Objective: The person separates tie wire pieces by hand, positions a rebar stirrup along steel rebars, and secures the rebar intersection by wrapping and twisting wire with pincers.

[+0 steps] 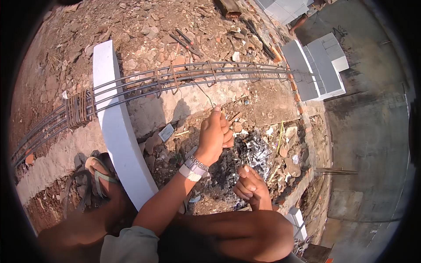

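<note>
The long beam [115, 118] was plain white, the cage's rods [144, 82] dark grey, its stirrups [79, 109] rusty brown. The stacked blocks [322, 65] showed grey and white; the wall [368, 153] was mottled grey-green, the sleeve [130, 245] greyish green.

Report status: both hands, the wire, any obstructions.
Left hand pinching thin wire, which runs up to rebar cage. Right hand lower, fingers curled, off the cage, no held item visible. Nothing seen blocking left hand from cage.

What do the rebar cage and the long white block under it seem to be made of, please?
The rebar cage: likely steel, dull grey bars with rust-brown stirrups. The long white block: perhaps aerated concrete, matte and smooth-faced, though foam is possible.
</note>
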A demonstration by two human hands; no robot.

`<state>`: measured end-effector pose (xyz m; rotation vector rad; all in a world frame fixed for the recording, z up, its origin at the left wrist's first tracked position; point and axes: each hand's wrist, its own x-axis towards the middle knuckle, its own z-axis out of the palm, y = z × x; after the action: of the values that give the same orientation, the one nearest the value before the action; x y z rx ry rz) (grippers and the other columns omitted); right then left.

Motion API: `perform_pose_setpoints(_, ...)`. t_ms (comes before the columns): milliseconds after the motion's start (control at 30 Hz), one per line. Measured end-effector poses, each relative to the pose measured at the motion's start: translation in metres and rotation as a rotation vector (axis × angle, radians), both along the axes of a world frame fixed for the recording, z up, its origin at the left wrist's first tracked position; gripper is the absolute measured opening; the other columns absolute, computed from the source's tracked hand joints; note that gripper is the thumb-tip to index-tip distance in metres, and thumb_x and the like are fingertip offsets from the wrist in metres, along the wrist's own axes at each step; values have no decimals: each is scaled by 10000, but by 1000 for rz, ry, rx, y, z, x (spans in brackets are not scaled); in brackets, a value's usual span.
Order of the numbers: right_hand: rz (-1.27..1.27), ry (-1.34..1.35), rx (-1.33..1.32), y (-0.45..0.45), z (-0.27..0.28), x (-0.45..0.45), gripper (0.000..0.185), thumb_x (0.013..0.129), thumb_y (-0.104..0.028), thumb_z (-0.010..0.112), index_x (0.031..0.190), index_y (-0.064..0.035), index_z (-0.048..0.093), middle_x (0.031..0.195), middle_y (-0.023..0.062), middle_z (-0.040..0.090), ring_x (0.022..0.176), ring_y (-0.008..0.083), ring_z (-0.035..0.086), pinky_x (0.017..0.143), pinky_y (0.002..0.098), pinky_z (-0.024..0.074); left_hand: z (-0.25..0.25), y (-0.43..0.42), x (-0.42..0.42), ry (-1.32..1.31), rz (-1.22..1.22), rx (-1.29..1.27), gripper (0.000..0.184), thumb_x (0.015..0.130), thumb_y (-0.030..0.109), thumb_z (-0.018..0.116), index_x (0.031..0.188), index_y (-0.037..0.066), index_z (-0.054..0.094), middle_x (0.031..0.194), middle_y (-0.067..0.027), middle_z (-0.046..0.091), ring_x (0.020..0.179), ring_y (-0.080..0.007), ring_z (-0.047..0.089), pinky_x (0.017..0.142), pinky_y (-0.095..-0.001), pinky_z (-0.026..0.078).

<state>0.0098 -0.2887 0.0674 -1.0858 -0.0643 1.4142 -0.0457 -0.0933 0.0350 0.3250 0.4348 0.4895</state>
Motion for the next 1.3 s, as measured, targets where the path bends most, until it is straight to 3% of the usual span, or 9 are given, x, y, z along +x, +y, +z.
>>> perform_pose_setpoints(133, 169, -94, 9, -10, -4, 1, 305, 1082, -267, 391, 869, -71, 489, 511, -48, 359, 421, 98, 365, 431, 258, 319, -6, 4, 1, -151, -159, -18, 499, 1051, 490, 363, 665, 178, 306, 576, 69, 211, 467, -94, 215, 448, -274, 259)
perform_pose_setpoints(233, 437, -584, -122, -27, -1, -1, 342, 1061, -347, 447, 924, -42, 520, 588, -1, 459, 550, 120, 472, 574, 268, 387, -5, 11, -2, -237, -161, -85, 499, 1047, 508, 354, 693, 157, 377, 574, 65, 274, 491, -101, 296, 542, -280, 344)
perform_pose_setpoints(333, 744, -577, -235, -51, 6, 1, 352, 1041, -359, 467, 1142, -29, 535, 839, 65, 538, 778, 169, 526, 749, 310, 430, 21, 31, -6, -219, 23, -270, 437, 1039, 506, 389, 849, 120, 464, 633, 46, 342, 555, -104, 373, 616, -300, 384)
perform_pose_setpoints(600, 1177, -565, -109, 59, 174, -44, 556, 960, -347, 592, 1434, -123, 404, 1297, 169, 524, 1149, 327, 545, 1007, 372, 421, 32, 37, -4, 60, 429, 130, 457, 1003, 604, 426, 972, 149, 453, 674, 66, 334, 501, -39, 259, 406, -207, 226)
perform_pose_setpoints(767, 1059, -554, -222, 84, 175, -69, 645, 910, -241, 650, 1485, -101, 395, 1340, 222, 571, 1199, 318, 588, 1013, 380, 461, 40, -2, -6, 24, 296, -21, 419, 1061, 485, 376, 780, 177, 337, 601, 63, 239, 460, -62, 206, 401, -240, 171)
perform_pose_setpoints(933, 790, -844, -414, -43, 6, 6, 568, 937, -230, 614, 1454, -72, 441, 1330, 228, 579, 1185, 288, 596, 976, 384, 485, 31, -81, -22, 79, 187, -120, 426, 1053, 474, 418, 784, 153, 338, 579, 52, 252, 438, -58, 232, 388, -252, 174)
perform_pose_setpoints(1067, -2, -567, 63, 19, -5, 53, 543, 918, -211, 632, 1418, -58, 485, 1295, 258, 597, 1157, 309, 618, 926, 386, 523, 9, -113, -13, 54, 246, -202, 404, 1062, 445, 415, 787, 156, 348, 610, 57, 295, 463, -48, 263, 401, -237, 206)
perform_pose_setpoints(1167, -150, -580, 19, 108, 20, 36, 469, 1057, -310, 465, 1334, 67, 486, 851, 14, 551, 666, 110, 478, 688, 300, 450, -17, -127, -7, 5, 117, -156, 374, 1067, 431, 406, 828, 146, 370, 677, 42, 349, 555, -62, 360, 503, -234, 335)
perform_pose_setpoints(1300, -206, -202, 106, 142, 24, 65, 336, 1078, -198, 412, 1336, -2, 501, 746, -40, 358, 548, 40, 284, 386, 184, 239, -30, -74, -47, 679, 83, 1472, 351, 981, 349, 592, 1137, 43, 516, 1204, -204, 461, 1101, -350, 496, 934, -473, 411)
